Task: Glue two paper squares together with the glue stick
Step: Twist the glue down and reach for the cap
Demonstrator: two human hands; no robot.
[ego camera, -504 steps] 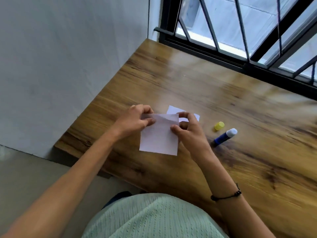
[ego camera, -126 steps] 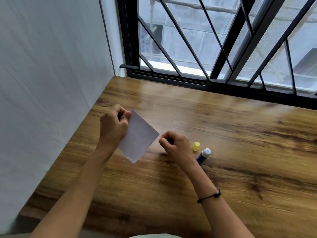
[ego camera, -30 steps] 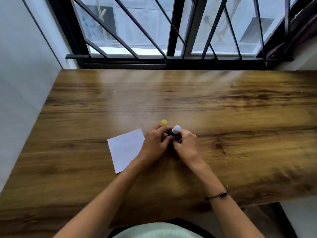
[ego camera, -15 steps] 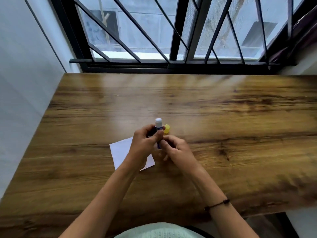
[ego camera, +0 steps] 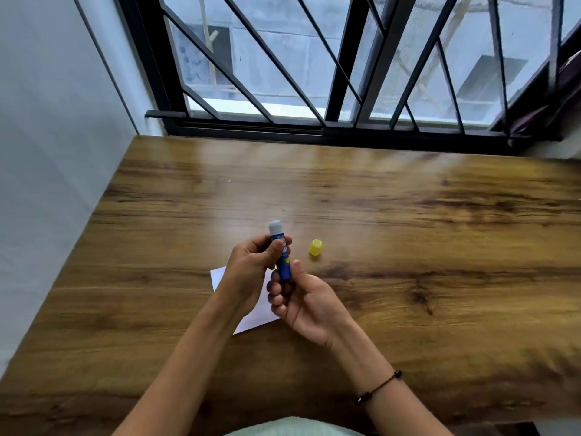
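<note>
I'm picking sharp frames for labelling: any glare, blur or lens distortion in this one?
Head view: daylight from the barred window leaves a pale sheen on the table; the glue stick and yellow cap look slightly soft; wide-angle bending bows the table's edges; both hands shade the paper.

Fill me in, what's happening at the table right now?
A person is holding the blue glue stick upright above the wooden table with both hands. The left hand wraps the upper barrel, and the right hand pinches the base, possibly to twist it. The white glue tip is exposed; the small yellow cap stands off on the table beside it. The white paper square lies flat under the hands. Whether it is one sheet or two cannot be told.
</note>
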